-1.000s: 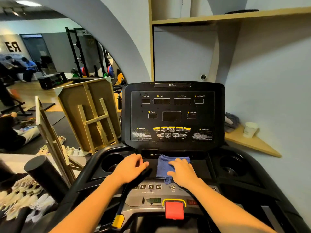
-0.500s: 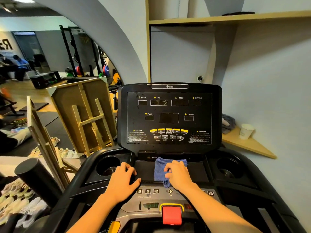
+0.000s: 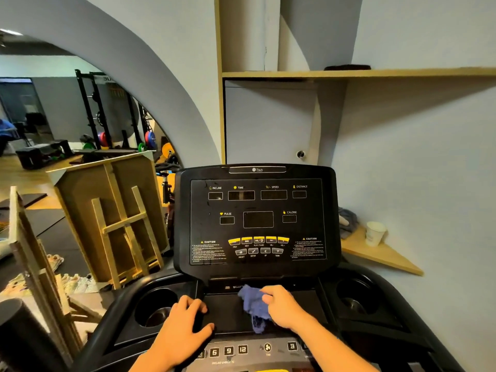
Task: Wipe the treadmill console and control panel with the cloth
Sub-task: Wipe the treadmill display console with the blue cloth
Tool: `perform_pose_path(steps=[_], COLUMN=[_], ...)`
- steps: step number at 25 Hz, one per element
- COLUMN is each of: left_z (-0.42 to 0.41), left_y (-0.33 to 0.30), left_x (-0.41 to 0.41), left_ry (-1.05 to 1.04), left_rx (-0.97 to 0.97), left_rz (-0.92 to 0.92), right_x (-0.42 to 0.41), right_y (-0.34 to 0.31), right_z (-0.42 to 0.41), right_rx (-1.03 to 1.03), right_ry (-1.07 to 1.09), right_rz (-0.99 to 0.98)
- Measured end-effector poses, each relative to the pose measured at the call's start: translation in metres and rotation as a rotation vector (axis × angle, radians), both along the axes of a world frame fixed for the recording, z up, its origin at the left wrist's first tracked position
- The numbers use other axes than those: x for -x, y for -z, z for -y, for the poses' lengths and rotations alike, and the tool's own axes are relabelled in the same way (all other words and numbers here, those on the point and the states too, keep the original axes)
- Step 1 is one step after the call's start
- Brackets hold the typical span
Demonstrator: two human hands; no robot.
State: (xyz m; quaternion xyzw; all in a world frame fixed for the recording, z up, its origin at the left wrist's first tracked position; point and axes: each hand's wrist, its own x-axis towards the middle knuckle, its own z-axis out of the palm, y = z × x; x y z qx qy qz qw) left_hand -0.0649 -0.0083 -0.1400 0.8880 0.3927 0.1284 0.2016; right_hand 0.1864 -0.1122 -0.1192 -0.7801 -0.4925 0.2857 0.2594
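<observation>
Head view first: where is the cloth?
— The blue cloth [image 3: 253, 307] is bunched up on the flat black tray [image 3: 225, 312] just below the upright console [image 3: 257, 218], with one end trailing down toward the row of number buttons [image 3: 228, 350].

— Who has it?
— The right hand [image 3: 284, 307] is closed on it, thumb and fingers pinching the top of the bundle. The cloth's lower end hangs loose at the tray's near edge.

— And the other one?
— The left hand [image 3: 185, 328] lies flat with its fingers spread on the left part of the tray, holding nothing, just beside the left cup holder [image 3: 155, 308].

— What does the console show?
— Dark readouts under labels for incline, time, speed, distance, pulse and calorie, then yellow and grey keys [image 3: 257, 245] between two caution texts.

— Around the treadmill?
— A right cup holder [image 3: 354, 296] sits well apart from the cloth. On the corner shelf [image 3: 381, 253] to the right stands a paper cup [image 3: 374, 233], near a grey bundle [image 3: 347, 221]. To the left, a wooden frame [image 3: 118, 224] leans tilted, with weight racks [image 3: 107, 116] far behind.
</observation>
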Motion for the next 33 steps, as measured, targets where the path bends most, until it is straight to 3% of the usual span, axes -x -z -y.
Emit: perform_pose_path(steps=[4,7,10,14,16,20,23,28,33], left_z=[-0.017,-0.037,-0.064,-0.107,-0.128,-0.166,-0.188,-0.193,-0.194], left_y=[-0.012,-0.032,-0.062,-0.119,-0.150,-0.199,-0.211,-0.193,-0.181], left_x=[-0.001,-0.002,-0.008,-0.024,-0.033,-0.054,-0.066,-0.074,-0.070], left_ry=[0.040,0.081,0.105,0.068,0.040,-0.080,-0.193,-0.182,-0.156], left_rx=[0.027,-0.036,-0.143,-0.251,-0.290,-0.384,-0.419,-0.393,-0.443], left_rz=[0.055,0.111,0.209,0.266,0.303,0.348,0.360,0.456,0.495], right_x=[-0.012,-0.015,-0.033,-0.081,-0.107,-0.160,-0.180,-0.172,-0.171], right_y=[-0.014,-0.034,-0.069,-0.142,-0.178,-0.210,-0.185,-0.121,-0.117], right_z=[0.003,0.006,0.004,-0.003,-0.010,-0.040,-0.070,-0.097,-0.112], right_rx=[-0.036,-0.069,-0.256,-0.545,-0.716,-0.990,-0.922,-0.764,-0.651], right_ry=[0.180,0.379,0.506,0.565,0.589,0.666,0.626,0.426,0.484], right_rz=[-0.267,-0.615,-0.931,-0.981,-0.885,-0.348,0.028,0.601,0.790])
